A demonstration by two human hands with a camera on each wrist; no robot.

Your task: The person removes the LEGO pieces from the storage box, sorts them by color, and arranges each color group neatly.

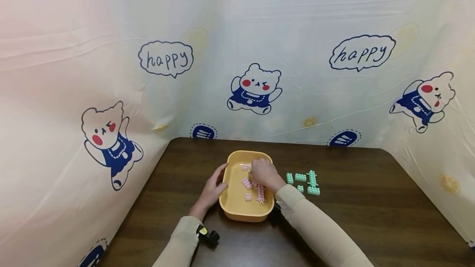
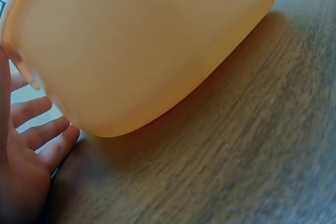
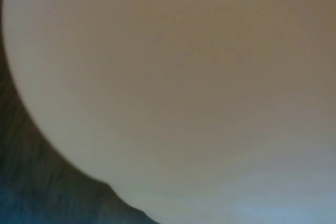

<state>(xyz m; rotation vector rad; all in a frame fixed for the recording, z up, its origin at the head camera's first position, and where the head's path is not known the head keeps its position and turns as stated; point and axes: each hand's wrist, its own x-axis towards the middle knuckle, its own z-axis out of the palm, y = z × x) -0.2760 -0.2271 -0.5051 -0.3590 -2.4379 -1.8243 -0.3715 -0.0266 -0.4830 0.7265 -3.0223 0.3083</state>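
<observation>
A yellow plastic basin (image 1: 231, 209) sits on the table, with several pink building blocks (image 1: 261, 195) inside. My left hand (image 1: 212, 188) holds the basin's left side, thumb over the rim and fingers against the outer wall. The left wrist view shows those fingers (image 2: 39, 127) touching the wall from outside. Inside the basin, toward its far right, my right hand (image 1: 264, 173) has curled fingers. A bit of a green block shows at its fingertips, mostly hidden by the hand. The right wrist view is filled by a pale, blurred surface.
Right of the basin, several green building blocks (image 1: 312, 178) lie on the dark wooden table (image 1: 349, 217). A patterned cloth (image 1: 297, 94) with cartoon bears stands behind the table and along both sides.
</observation>
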